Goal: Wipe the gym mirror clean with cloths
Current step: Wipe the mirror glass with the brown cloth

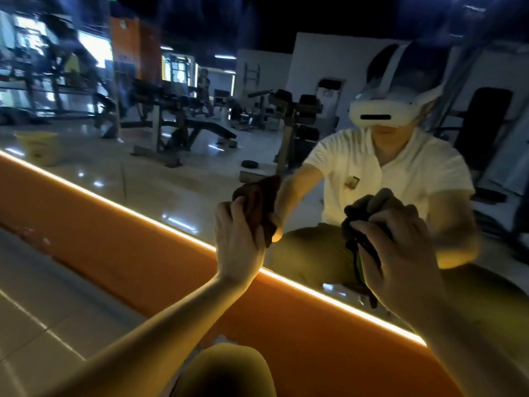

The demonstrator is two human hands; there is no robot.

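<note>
Mid-wipe, low on the mirror (143, 173), just above the light strip (160, 223). Left hand (240, 239): fingers curled round a brown cloth (264, 222), pressing it to the glass. Right hand (400, 253): fingers bunched round a dark cloth (360, 224), can't tell if it touches the glass. Next, probably: sideways sweep with even pressure.

Dim scene; warm light strip (171, 224) below the mirror (171, 167) is the main source. Floor glare, motion blur throughout, wide-angle edge distortion
</note>
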